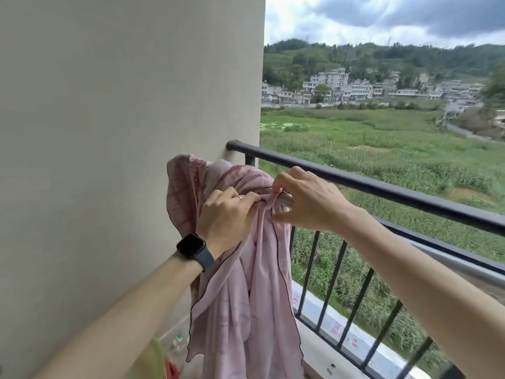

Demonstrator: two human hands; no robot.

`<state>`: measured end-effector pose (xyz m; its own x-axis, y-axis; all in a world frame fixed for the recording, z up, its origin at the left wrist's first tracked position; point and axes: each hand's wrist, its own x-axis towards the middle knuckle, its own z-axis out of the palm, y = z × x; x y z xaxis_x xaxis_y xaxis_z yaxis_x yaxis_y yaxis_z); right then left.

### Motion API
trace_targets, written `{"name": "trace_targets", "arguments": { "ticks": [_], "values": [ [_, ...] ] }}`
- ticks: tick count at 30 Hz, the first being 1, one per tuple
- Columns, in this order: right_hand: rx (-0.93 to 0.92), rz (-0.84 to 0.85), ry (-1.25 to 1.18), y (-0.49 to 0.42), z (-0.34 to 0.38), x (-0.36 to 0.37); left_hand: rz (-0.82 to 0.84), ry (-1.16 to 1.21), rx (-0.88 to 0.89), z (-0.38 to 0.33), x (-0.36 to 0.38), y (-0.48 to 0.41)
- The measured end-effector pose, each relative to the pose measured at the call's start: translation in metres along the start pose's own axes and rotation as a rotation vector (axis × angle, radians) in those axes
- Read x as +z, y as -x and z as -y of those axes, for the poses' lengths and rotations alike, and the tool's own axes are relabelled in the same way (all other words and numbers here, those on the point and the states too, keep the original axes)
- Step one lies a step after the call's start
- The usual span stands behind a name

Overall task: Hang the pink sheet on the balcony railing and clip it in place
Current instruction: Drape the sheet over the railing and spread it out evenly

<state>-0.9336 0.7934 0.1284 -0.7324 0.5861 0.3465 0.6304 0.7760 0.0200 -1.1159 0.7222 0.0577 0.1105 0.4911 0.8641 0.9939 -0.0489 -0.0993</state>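
Note:
The pink sheet [240, 283] with a dark hem hangs bunched in front of the balcony corner, its top held up near the black railing [382, 187]. My left hand [226, 214], with a ring and a black watch on its wrist, pinches a fold of the cloth at the top. My right hand [306, 198] pinches the same bunch just to the right, where a small silvery piece shows under the fingers. Whether that piece is a clip I cannot tell. The sheet's upper part drapes over towards the wall.
A beige wall [123, 132] stands close on the left, meeting the railing's end. Vertical black bars [355, 296] run below the rail, with a low ledge [341, 332] at their foot. Green and red items [161, 359] lie low by the wall. Fields and houses lie beyond.

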Motion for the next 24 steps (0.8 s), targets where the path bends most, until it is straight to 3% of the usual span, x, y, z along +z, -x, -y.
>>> {"name": "trace_targets", "arguments": {
  "ticks": [3, 8, 11, 14, 16, 18, 21, 24],
  "values": [
    [0.083, -0.057, 0.108, 0.0, 0.007, 0.007, 0.034, 0.298, -0.196, -0.01, -0.035, -0.031],
    [0.235, -0.194, 0.147, -0.006, 0.001, -0.016, 0.147, 0.585, -0.255, -0.041, -0.067, -0.067],
    [0.314, -0.136, 0.171, 0.012, -0.019, -0.042, 0.158, 0.666, -0.344, -0.054, -0.075, -0.08],
    [0.418, 0.073, 0.138, 0.043, -0.048, -0.079, 0.208, 0.674, -0.254, -0.081, -0.08, -0.087],
    [0.484, 0.152, -0.038, 0.072, -0.067, -0.102, 0.268, 0.727, -0.194, -0.111, -0.081, -0.09],
    [0.547, 0.078, -0.23, 0.106, -0.083, -0.117, 0.337, 0.812, -0.157, -0.146, -0.08, -0.091],
    [0.635, -0.174, -0.323, 0.165, -0.104, -0.133, 0.396, 0.893, -0.068, -0.205, -0.08, -0.084],
    [0.724, -0.217, -0.486, 0.233, -0.121, -0.144, 0.443, 0.973, 0.0, -0.268, -0.087, -0.069]
  ]
}}
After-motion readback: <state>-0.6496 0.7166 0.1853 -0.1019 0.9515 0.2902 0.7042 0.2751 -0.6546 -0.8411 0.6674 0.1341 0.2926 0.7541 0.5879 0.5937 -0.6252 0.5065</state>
